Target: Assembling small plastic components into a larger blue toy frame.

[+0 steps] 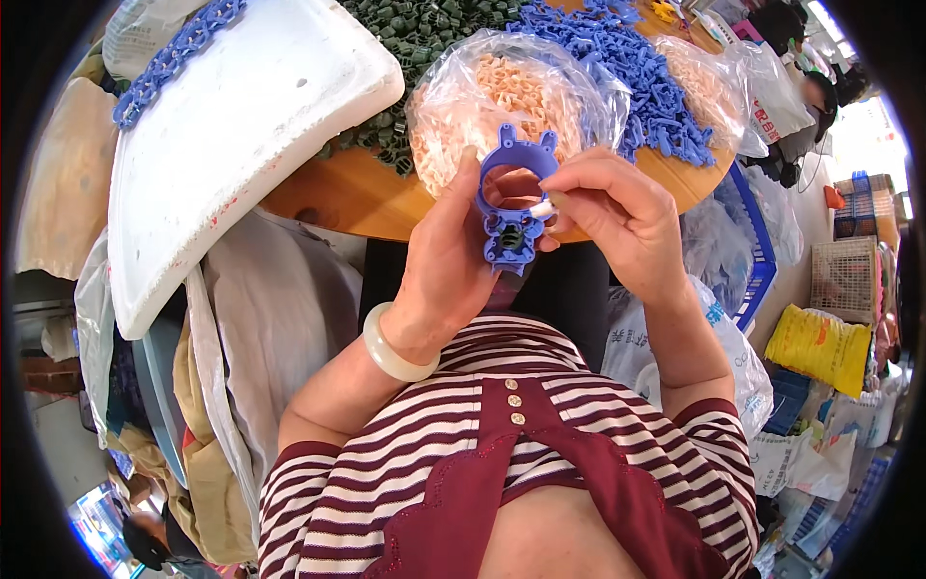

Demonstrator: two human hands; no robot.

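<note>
The blue plastic part (pixel 508 216) was held up in front of the chest, a little above the middle of the view toward one o'clock, off the bench (pixel 328 193) and just short of its near edge. It would probably have handled as light and stiff, with smooth walls that might slip a little under dry fingers. The ring looked sturdy enough for a firm hold; the thin lugs (pixel 506 135) seemed likelier to bend or snap, so the outer wall of the ring or the narrow neck looked the better place to grip.

The left hand (pixel 449 246) grasped the part from its nine o'clock side, thumb laid along the ring. The right hand (pixel 622 217) pinched a small pale piece (pixel 542 208) against the ring's lower rim at about four o'clock; whether that piece was seated there could not be told.

The part was an even violet-blue, its wide round opening above a smaller, knobbly bracket at six o'clock. Two lugs stood out at the top, near eleven and one o'clock, and a dark green insert (pixel 510 237) showed in the bracket. Beyond it, toward twelve o'clock, lay a clear bag (pixel 598 87) of peach-coloured pieces (pixel 511 82).
</note>
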